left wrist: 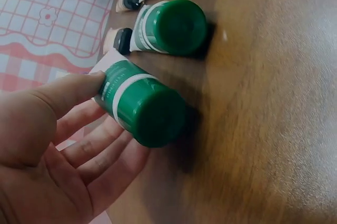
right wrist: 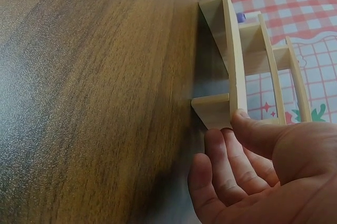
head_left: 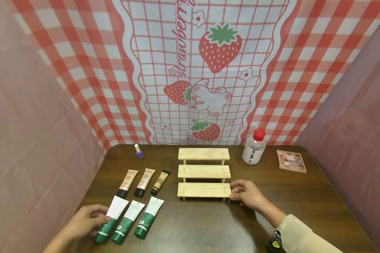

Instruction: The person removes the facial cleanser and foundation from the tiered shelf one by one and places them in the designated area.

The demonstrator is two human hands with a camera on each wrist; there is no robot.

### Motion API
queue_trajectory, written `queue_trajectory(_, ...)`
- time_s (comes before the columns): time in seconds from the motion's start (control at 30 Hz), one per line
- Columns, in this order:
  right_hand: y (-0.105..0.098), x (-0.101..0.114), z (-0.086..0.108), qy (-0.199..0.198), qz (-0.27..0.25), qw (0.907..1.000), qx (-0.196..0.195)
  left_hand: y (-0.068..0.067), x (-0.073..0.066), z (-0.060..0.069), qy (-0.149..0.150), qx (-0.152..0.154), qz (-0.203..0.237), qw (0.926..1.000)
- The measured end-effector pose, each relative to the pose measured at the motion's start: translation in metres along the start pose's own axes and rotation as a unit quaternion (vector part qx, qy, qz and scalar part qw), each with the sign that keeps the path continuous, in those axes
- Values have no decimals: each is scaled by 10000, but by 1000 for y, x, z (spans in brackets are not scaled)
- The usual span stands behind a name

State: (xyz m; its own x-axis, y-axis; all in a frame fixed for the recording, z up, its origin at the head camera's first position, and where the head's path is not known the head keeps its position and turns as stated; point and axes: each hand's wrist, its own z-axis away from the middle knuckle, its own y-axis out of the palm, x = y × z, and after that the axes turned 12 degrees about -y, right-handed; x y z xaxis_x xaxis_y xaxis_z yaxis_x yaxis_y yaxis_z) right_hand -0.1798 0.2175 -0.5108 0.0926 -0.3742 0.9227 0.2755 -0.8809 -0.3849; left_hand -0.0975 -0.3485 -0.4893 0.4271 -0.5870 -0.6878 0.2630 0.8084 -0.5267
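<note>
At the lower left, my left hand (head_left: 89, 219) holds the leftmost green-and-white squeeze tube (head_left: 111, 219) between thumb and fingers. The left wrist view shows the thumb on the tube's side (left wrist: 118, 84) and the fingers behind and under it. Two more green-and-white tubes (head_left: 128, 221) lie to its right. My right hand (head_left: 247, 194) is at the right end of a three-tier wooden stand (head_left: 204, 190). In the right wrist view its thumb lies on the lowest board (right wrist: 237, 76), with fingertips beneath, pinching the board's end.
Behind the green tubes lie two beige BB cream tubes (head_left: 144, 181) and a smaller black-capped tube (head_left: 160, 182). A purple nail polish bottle (head_left: 139, 153) stands at the back left. A red-capped clear bottle (head_left: 254, 151) and an eyeshadow palette (head_left: 291, 161) are at the back right.
</note>
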Motion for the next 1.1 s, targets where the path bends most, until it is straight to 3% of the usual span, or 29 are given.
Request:
queue_trajectory(0.23,-1,-1,0,-16,24,10000,13,7,1,-1,-412,-274,-94,9987)
queue_trajectory(0.53,-2,-2,1,-7,35,10000,-4,9,3,-2,-177,-352,-255,9989)
queue_trajectory(0.83,-2,-1,0,-24,56,10000,3,8,5,-3,-153,-401,-331,9985)
queue_trajectory(1.1,-4,-5,3,-179,170,9996,114,6,8,-6,-89,-149,-308,9994)
